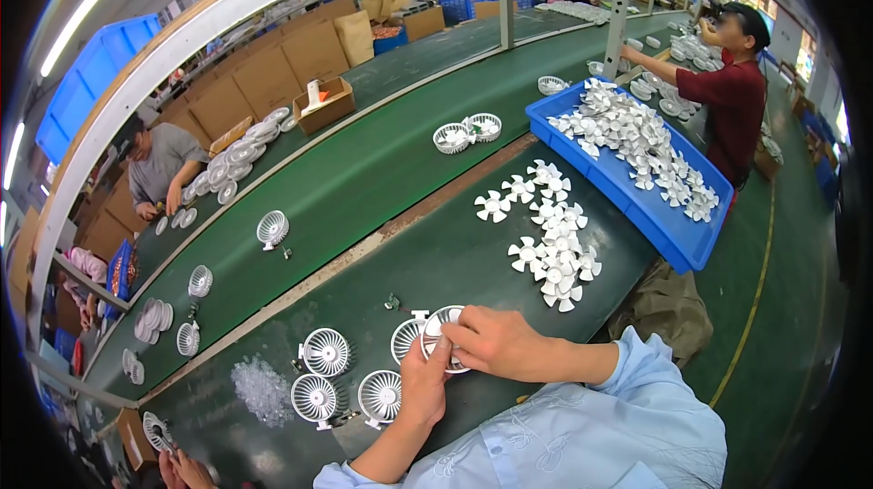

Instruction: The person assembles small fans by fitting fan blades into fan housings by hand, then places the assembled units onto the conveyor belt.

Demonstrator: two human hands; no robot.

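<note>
Just left of the blue tray point(684, 250), white fan impellers point(556, 253) lie loosely clustered, probably for easy picking; farther left of that tray, the right hand point(502, 344) pinches and the left hand point(424, 391) supports a round white fan housing point(443, 317), seemingly to steady it.

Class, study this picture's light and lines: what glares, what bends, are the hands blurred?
In the head view, the upper-left tube light glares white, the white rail bows into an arc, the left hand and right hand show no obvious blur, and the clear pieces are hard to tell apart.
</note>
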